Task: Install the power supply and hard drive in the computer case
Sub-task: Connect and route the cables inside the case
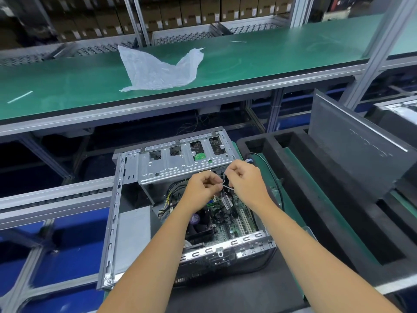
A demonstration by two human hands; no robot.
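An open computer case (117, 206) lies on its side in front of me, with the green motherboard (234, 213) and a black CPU fan (200, 229) exposed. A silver drive cage (171, 166) spans the case's far end. My left hand (203, 188) and my right hand (243, 179) meet over the motherboard just below the cage. Both pinch a thin white tie (226, 187) wrapped around a bundle of black cables (228, 179). Yellow and black power wires (173, 195) run along the left of the board. No loose power supply or hard drive is visible.
A black foam tray (316, 177) with deep slots sits right of the case, and a dark side panel (352, 141) leans in it. A black cable (273, 175) trails along the case's right side. Above, a green conveyor shelf (248, 62) carries a crumpled plastic bag (158, 68).
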